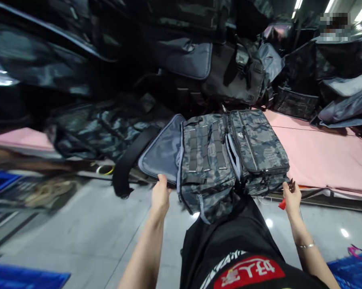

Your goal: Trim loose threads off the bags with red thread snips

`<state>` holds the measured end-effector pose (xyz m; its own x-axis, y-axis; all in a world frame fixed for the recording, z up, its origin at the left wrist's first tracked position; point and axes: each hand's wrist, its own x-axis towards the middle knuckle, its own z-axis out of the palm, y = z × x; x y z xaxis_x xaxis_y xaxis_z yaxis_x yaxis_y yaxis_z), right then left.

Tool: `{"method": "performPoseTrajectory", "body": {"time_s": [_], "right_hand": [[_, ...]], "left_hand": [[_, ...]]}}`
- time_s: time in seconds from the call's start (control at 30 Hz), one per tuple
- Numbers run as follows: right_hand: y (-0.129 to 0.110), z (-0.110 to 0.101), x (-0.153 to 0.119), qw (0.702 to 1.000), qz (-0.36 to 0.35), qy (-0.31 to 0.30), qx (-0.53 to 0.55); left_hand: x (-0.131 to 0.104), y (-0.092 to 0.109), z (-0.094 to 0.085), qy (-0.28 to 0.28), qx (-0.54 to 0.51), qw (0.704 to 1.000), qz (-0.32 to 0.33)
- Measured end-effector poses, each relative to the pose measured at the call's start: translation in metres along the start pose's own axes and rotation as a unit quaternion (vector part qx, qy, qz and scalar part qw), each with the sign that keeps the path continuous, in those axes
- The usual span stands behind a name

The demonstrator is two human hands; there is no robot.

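A dark camouflage backpack [209, 148] lies in front of me across the table edge, its grey-lined flap [162, 150] spread out to the left. My left hand [160, 198] pinches the lower edge of that flap. On the right side, a boxy zipped section [260, 140] of the bag rests on the table. My right hand [292, 198] is closed around small red-handled snips [282, 204], beside the lower right corner of this section; whether the fingers also touch the fabric I cannot tell. A wide black strap [123, 168] hangs off the table left of the flap.
Piled bags, dark and camouflage [241, 72], line the back of the pink-covered table [313, 156]. Another camouflage bag [102, 128] lies to the left. A yellow ring [105, 170] sits near the table edge. Blue material [27, 276] is on the floor at lower left.
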<state>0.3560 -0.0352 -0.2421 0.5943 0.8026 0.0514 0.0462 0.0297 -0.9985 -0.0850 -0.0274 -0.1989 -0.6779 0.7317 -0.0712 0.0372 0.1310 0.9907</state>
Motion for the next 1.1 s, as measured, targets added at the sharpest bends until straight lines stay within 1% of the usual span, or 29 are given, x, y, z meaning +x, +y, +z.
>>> {"method": "performPoseTrajectory", "body": {"time_s": [0.1,0.17,0.23,0.27,0.3,0.37,0.43,0.53,0.6,0.67,0.7,0.73,0.77,0.8,0.83,0.87,0.93,0.97,1.03,1.1], "right_hand": [[-0.003,0.003,0.006,1.000,-0.006,0.006,-0.017],[-0.007,0.005,0.008,1.000,-0.010,0.007,-0.027],[-0.010,0.006,0.007,0.999,-0.014,0.006,-0.036],[-0.012,0.006,0.006,0.999,-0.016,0.005,-0.040],[-0.013,0.006,0.006,0.999,-0.018,0.004,-0.045],[-0.015,0.005,0.004,0.998,-0.023,0.001,-0.055],[-0.018,0.005,0.003,0.997,-0.030,-0.001,-0.065],[-0.026,0.005,-0.002,0.995,-0.050,0.007,-0.083],[-0.036,0.007,-0.010,0.986,-0.110,0.047,-0.117],[-0.047,0.011,-0.023,0.967,-0.187,0.089,-0.151],[-0.052,0.014,-0.031,0.959,-0.213,0.094,-0.159],[-0.058,0.018,-0.040,0.959,-0.225,0.078,-0.157],[-0.062,0.022,-0.049,0.961,-0.226,0.038,-0.153],[-0.066,0.027,-0.059,0.963,-0.223,-0.023,-0.152],[-0.069,0.032,-0.069,0.958,-0.221,-0.095,-0.159],[-0.072,0.038,-0.079,0.944,-0.222,-0.171,-0.173],[-0.075,0.052,-0.097,0.898,-0.245,-0.303,-0.204],[-0.076,0.060,-0.105,0.873,-0.264,-0.350,-0.213],[-0.075,0.075,-0.118,0.828,-0.315,-0.410,-0.216],[-0.071,0.090,-0.128,0.789,-0.373,-0.436,-0.221]], "left_hand": [[-0.034,-0.023,-0.026,0.019,-0.008,1.000,-0.020],[-0.065,-0.033,-0.035,0.055,0.005,0.998,-0.012],[-0.096,-0.040,-0.037,0.091,0.032,0.995,0.006],[-0.111,-0.043,-0.035,0.096,0.047,0.994,0.018],[-0.124,-0.044,-0.032,0.089,0.061,0.994,0.031],[-0.143,-0.047,-0.023,0.056,0.086,0.993,0.063],[-0.155,-0.048,-0.012,0.027,0.109,0.989,0.100],[-0.158,-0.050,0.001,0.016,0.139,0.979,0.151],[-0.157,-0.051,0.005,0.019,0.154,0.971,0.180],[-0.155,-0.051,0.008,0.024,0.168,0.964,0.206],[-0.155,-0.051,0.009,0.025,0.175,0.960,0.217],[-0.154,-0.050,0.010,0.023,0.181,0.957,0.227],[-0.154,-0.050,0.011,0.022,0.187,0.953,0.236],[-0.154,-0.049,0.011,0.019,0.192,0.950,0.244],[-0.154,-0.048,0.012,0.017,0.196,0.948,0.250],[-0.154,-0.047,0.012,0.015,0.200,0.946,0.256],[-0.155,-0.045,0.012,0.012,0.203,0.943,0.262],[-0.155,-0.044,0.011,0.008,0.204,0.943,0.264],[-0.156,-0.042,0.010,-0.004,0.205,0.942,0.265],[-0.157,-0.042,0.009,-0.017,0.204,0.942,0.266]]}}
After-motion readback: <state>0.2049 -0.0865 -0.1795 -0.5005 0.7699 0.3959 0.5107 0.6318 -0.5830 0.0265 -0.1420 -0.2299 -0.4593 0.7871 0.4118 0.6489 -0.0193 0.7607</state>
